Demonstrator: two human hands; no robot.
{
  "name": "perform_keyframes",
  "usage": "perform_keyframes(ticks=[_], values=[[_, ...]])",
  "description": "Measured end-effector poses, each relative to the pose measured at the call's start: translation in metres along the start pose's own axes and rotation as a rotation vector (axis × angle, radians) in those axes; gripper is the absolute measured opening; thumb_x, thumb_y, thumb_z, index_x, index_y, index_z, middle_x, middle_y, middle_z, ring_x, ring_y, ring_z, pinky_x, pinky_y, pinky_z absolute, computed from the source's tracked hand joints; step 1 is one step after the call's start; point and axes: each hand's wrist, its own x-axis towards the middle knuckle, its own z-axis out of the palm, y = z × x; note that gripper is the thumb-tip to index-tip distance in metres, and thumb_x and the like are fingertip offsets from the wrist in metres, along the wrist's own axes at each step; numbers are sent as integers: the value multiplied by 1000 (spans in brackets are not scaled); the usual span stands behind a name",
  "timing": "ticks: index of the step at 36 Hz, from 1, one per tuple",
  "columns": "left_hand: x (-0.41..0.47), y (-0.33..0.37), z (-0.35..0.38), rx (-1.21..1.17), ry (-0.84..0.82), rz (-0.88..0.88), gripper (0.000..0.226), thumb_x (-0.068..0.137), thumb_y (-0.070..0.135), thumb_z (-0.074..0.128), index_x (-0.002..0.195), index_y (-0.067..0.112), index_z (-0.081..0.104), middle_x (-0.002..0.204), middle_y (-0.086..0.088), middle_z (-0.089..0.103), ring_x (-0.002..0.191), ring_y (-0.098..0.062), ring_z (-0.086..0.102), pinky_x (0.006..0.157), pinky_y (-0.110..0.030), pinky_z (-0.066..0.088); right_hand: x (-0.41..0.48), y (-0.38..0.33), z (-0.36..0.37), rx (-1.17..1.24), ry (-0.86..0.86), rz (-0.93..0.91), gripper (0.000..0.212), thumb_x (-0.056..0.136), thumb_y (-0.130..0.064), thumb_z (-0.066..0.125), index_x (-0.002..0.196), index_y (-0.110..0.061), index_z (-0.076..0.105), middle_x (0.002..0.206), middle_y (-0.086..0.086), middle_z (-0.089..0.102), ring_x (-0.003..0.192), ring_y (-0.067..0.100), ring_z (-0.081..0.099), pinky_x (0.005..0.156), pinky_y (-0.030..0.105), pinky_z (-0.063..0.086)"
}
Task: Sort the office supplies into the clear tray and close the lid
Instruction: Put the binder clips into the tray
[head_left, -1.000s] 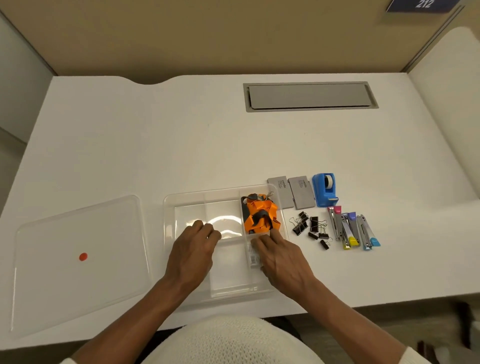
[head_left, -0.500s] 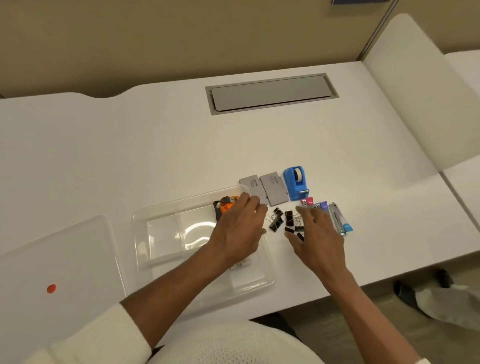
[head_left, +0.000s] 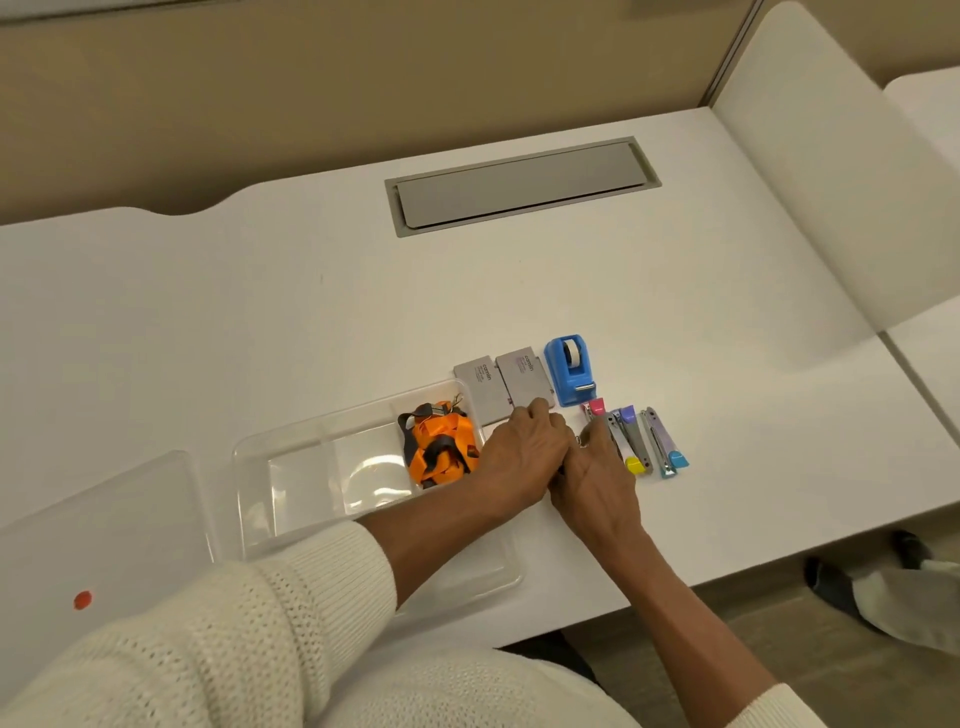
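The clear tray (head_left: 249, 483) lies at the desk's front edge with orange lanyards (head_left: 441, 447) in its back right compartment. Its clear lid (head_left: 104, 519), marked by a red dot, lies flat to the left. My left hand (head_left: 524, 457) and my right hand (head_left: 597, 483) are pressed together just right of the tray, fingers curled down over the spot of the black binder clips. The clips are hidden, except for a wire loop (head_left: 581, 441) between the fingers. Behind the hands lie two grey boxes (head_left: 480, 387) and a blue tape dispenser (head_left: 571, 369). Several small staplers (head_left: 660, 447) lie to the right.
A grey cable hatch (head_left: 519, 187) is set into the white desk further back. A white partition (head_left: 810, 197) bounds the desk on the right. Beyond the front edge at lower right, a person's shoe (head_left: 831, 582) rests on the floor.
My left hand has moved right, off the tray, and joined my right hand over the binder clips, which now are covered. The view has shifted further to the right.
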Motion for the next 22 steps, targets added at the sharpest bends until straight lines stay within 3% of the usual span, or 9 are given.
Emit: perform_keyframes(ticks=[5, 10, 18, 22], values=[[5, 3, 3, -93, -24, -96, 45, 93, 10, 72, 135, 7, 56, 137, -19, 47, 119, -33, 57, 98, -41, 54, -2, -1, -9, -2, 3, 18, 53, 85, -39, 78, 126, -13, 56, 136, 25, 52, 97, 32, 68, 77, 37, 57], [3, 4, 5, -139, -4, -124, 37, 96, 6, 66, 132, 7, 57, 137, -19, 48, 114, -35, 60, 89, -40, 56, -7, -2, -12, -32, -37, 33, 62, 86, -41, 76, 136, -18, 48, 147, 20, 42, 106, 29, 67, 86, 34, 56], [2, 1, 7, -256, 14, -169, 33, 94, 7, 67, 126, 10, 59, 132, -18, 53, 114, -33, 62, 95, -39, 57, -10, 0, -16, -61, -88, -43, 60, 87, -30, 78, 135, -19, 45, 127, 11, 52, 94, 23, 65, 80, 30, 55], [2, -4, 7, -326, 27, -182, 30, 91, 9, 74, 119, 12, 64, 121, -13, 61, 103, -26, 62, 88, -33, 55, -11, 0, -18, -48, -89, -43, 61, 86, -31, 78, 136, -20, 44, 127, 10, 52, 95, 23, 65, 83, 30, 55]])
